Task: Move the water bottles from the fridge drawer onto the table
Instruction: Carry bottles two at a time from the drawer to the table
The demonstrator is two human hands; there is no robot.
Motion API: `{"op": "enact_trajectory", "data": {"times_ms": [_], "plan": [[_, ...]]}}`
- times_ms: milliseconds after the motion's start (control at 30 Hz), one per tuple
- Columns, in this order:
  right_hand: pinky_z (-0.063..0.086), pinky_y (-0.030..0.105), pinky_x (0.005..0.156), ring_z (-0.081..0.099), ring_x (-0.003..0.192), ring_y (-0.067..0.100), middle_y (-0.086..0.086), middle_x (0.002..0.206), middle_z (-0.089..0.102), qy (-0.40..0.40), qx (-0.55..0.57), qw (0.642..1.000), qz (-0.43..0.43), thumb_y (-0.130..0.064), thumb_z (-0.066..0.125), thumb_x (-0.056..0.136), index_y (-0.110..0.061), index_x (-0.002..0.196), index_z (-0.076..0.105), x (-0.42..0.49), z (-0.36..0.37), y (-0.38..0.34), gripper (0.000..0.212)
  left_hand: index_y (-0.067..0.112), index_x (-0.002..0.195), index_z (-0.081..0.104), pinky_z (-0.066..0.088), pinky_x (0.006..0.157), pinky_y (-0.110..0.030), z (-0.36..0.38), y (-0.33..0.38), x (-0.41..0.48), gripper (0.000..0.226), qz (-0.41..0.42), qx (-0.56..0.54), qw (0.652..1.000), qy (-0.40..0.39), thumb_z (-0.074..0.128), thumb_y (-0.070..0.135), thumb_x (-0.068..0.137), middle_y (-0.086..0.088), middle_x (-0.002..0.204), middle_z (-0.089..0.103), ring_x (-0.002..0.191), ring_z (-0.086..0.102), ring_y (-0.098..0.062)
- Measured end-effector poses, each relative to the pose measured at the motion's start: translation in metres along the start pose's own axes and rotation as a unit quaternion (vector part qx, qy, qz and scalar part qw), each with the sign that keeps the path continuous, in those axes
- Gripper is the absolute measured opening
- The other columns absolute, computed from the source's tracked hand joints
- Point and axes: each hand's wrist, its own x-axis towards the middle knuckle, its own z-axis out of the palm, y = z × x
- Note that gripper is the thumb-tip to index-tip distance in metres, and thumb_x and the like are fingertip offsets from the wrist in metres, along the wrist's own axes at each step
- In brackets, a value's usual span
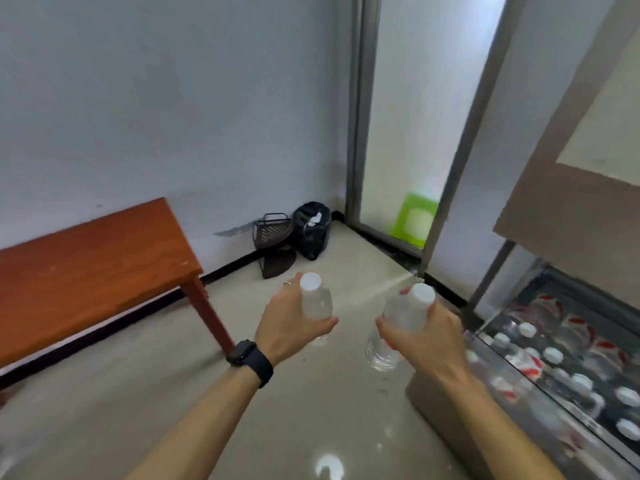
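At nine o'clock the table (86,271) runs off the left edge. At four o'clock the fridge drawer (585,292) is cut by the right edge, its stored bottles (553,355) smeared by blur.

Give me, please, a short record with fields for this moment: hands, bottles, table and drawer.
left hand: grips a clear bottle, white cap, roughly upright, held in the air
right hand: grips a second bottle, white cap, tilted
table: reddish wood, to the left; no bottle on the part in view
fridge drawer: open, at the right; many capped bottles inside
task stage: both bottles being carried, neither set down yet
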Motion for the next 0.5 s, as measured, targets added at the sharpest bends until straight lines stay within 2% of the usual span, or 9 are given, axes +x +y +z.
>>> {"op": "enact_trajectory", "data": {"times_ms": [67,133,267,367,500], "plan": [[0.044,0.014,0.062,0.061,0.075,0.001,-0.018,0.083,0.062,-0.048,0.003,0.998,-0.039,-0.044,0.086,0.065,-0.034,0.100,0.055,-0.013,0.050,-0.034,0.047,0.031,0.121,0.051,0.054,0.082,-0.035,-0.045,-0.044,-0.027,0.066,-0.041,0.027,0.998,0.029,0.084,0.055,0.068,0.011,0.105,0.056,0.096,0.057,-0.014],[0.041,0.010,0.059,0.060,0.074,-0.001,-0.017,0.080,0.063,-0.091,0.010,0.993,-0.068,-0.043,0.086,0.066,-0.034,0.096,0.053,-0.031,0.102,-0.069,0.046,0.033,0.120,0.052,0.054,0.082,-0.035,-0.091,-0.089,-0.056,0.066,-0.074,0.032,0.995,0.057,0.082,0.057,0.066,0.012,0.107,0.059,0.097,0.058,-0.013],[0.048,0.018,0.063,0.064,0.073,0.004,-0.014,0.081,0.065,-0.173,0.018,0.979,-0.104,-0.043,0.084,0.067,-0.036,0.096,0.050,-0.075,0.212,-0.135,0.045,0.036,0.104,0.054,0.057,0.074,-0.036,-0.176,-0.179,-0.118,0.057,-0.143,0.023,0.985,0.096,0.083,0.061,0.062,0.015,0.096,0.062,0.087,0.061,-0.008],[0.044,0.015,0.062,0.061,0.077,0.002,-0.015,0.082,0.064,-0.226,0.021,0.966,-0.121,-0.042,0.083,0.068,-0.036,0.092,0.049,-0.111,0.287,-0.186,0.043,0.034,0.100,0.055,0.056,0.072,-0.032,-0.237,-0.237,-0.161,0.056,-0.188,0.014,0.975,0.117,0.082,0.061,0.059,0.013,0.092,0.064,0.083,0.063,-0.008],[0.047,0.018,0.064,0.063,0.078,0.004,-0.013,0.084,0.065,-0.283,0.021,0.949,-0.135,-0.041,0.082,0.068,-0.032,0.095,0.055,-0.148,0.370,-0.249,0.040,0.030,0.108,0.051,0.049,0.073,-0.025,-0.306,-0.299,-0.211,0.056,-0.250,0.007,0.959,0.132,0.086,0.045,0.067,0.014,0.096,0.057,0.090,0.059,-0.009]]}}
